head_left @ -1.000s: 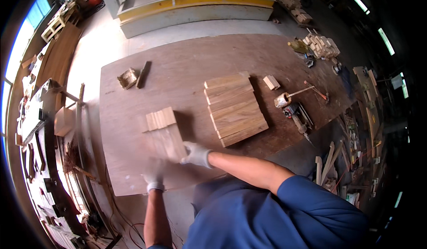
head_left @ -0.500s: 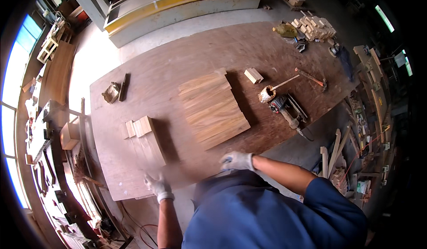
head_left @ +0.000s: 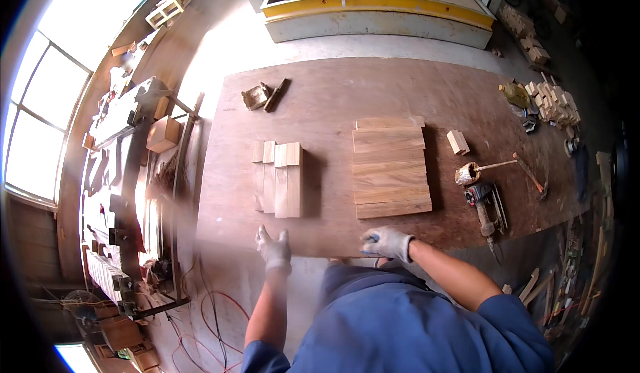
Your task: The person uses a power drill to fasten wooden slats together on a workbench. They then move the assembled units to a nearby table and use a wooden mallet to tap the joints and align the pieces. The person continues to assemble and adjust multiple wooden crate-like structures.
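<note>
My left hand (head_left: 274, 248), in a pale glove, is over the table's near edge with its thumb and fingers apart and nothing in it. Just beyond it lies a small stack of light wooden strips (head_left: 288, 190), with short pieces across the far end; the hand is apart from it. My right hand (head_left: 389, 244), gloved too, is by the near edge with its fingers curled in. Whatever those fingers hold, if anything, is hidden. Beyond the right hand is a wide stack of brown wooden boards (head_left: 390, 176), laid side by side with uneven ends.
On the brown table (head_left: 327, 93), an angle grinder (head_left: 485, 213), a pot with a stick (head_left: 467, 174), a hammer (head_left: 533, 176) and a small wood bundle (head_left: 458, 142) lie to the right. A tray-like piece (head_left: 255, 97) sits far left. Cables (head_left: 217, 320) trail on the floor.
The view has swung left, so the table and its contents appear farther right and straighter. Both hands stay near the table's front edge, the left spread and the right curled.
</note>
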A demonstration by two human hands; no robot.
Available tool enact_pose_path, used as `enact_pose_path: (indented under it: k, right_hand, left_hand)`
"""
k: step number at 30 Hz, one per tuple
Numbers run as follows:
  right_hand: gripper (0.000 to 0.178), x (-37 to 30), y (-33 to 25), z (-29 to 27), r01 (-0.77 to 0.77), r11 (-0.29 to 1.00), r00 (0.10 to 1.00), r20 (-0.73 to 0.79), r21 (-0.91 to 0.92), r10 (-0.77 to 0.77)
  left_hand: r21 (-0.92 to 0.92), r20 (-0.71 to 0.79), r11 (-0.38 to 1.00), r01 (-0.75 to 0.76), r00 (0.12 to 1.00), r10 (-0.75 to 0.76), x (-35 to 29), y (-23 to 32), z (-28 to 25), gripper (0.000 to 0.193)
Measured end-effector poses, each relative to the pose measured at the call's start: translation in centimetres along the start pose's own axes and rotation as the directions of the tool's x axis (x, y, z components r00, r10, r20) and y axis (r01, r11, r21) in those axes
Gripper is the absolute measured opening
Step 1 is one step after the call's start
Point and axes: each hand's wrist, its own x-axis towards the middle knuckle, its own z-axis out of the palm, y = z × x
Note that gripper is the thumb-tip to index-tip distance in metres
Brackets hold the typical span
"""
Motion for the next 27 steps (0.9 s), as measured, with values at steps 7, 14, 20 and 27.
enact_pose_path:
  k: [7,14,20,27]
  right_hand:
    - [0.088,11.3,-8.4,5.0,-0.008,1.000,0.983,-0.182,-0.004,0.007]
    - [0.098,17.8,-12.7,6.6,-0.110,0.963,0.918,-0.396,-0.246,0.004]
    - [0.099,15.7,-14.9,5.6,-0.201,0.915,0.915,-0.400,-0.350,0.048]
    - [0.081,12.9,-7.7,4.4,-0.064,0.886,0.941,-0.322,-0.460,-0.099]
  left_hand:
    - [-0.090,0.070,0.975,-0.202,0.976,0.208,10.4,-0.5,-0.3,0.087]
    - [-0.307,0.330,0.927,-0.215,0.890,0.315,16.0,-4.1,3.4,0.083]
    - [-0.533,0.232,0.835,-0.133,0.926,0.296,11.3,-6.2,6.8,0.068]
    - [-0.633,0.579,0.631,0.448,0.816,0.001,-0.8,-7.6,2.6,0.043]
